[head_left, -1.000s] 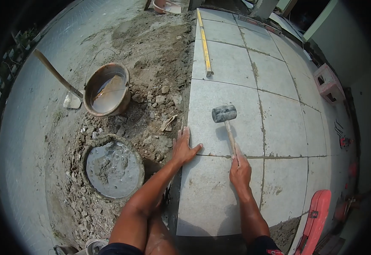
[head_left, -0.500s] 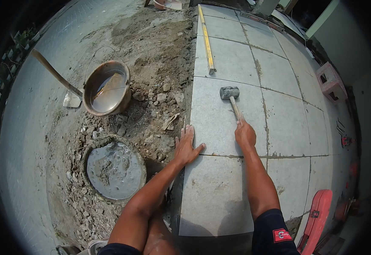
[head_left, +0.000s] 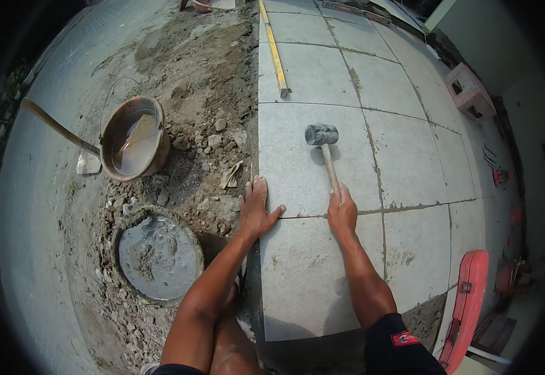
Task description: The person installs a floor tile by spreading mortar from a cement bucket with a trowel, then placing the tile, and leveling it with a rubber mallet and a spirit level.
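Observation:
My right hand (head_left: 342,211) is closed around the wooden handle of a rubber mallet (head_left: 322,134). The dark mallet head is over a pale floor tile (head_left: 297,162), with a shadow just beneath it. My left hand (head_left: 258,209) lies with fingers spread at the left edge of this tile, near its lower corner, its thumb pointing right. A yellow level (head_left: 275,53) lies on the tile beyond. Joints with mortar traces run between the tiles to the right.
On the dirt at left are a bucket of water (head_left: 133,139), a tub of wet mortar (head_left: 160,257) and a wooden-handled tool (head_left: 60,126). At right are a red case (head_left: 466,312) and a pinkish block (head_left: 470,92).
The view has shifted, so the scene appears further left. The mallet head now stands slightly off the tile, its shadow apart from it. My left hand stays at the tile's edge.

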Demonstrator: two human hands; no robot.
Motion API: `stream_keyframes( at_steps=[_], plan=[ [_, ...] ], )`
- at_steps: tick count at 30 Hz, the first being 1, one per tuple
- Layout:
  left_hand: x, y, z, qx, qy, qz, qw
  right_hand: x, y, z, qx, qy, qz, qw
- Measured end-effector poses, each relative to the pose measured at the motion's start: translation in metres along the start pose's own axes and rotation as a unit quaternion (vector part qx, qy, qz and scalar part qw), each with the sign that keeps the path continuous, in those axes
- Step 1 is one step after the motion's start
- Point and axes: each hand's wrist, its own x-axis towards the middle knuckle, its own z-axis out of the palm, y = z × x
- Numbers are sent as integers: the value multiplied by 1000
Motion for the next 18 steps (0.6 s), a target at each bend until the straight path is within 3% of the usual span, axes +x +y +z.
stream_keyframes(
  at_steps=[3,10,12,15,18],
  plan=[
    [1,-3,5,17,30,13,999,-100,26,-26,60,22,37,997],
    [0,-4,10,34,46,38,998,-296,75,-101,-29,-47,80,995],
    [-1,-6,12,36,57,45,997,-322,94,-104,-74,-29,22,997],
    [2,-18,20,29,70,67,995,-323,103,-110,-105,-67,33,992],
    [-1,-9,15,41,66,61,995,-280,94,-114,-64,-24,1,998]
  ],
)
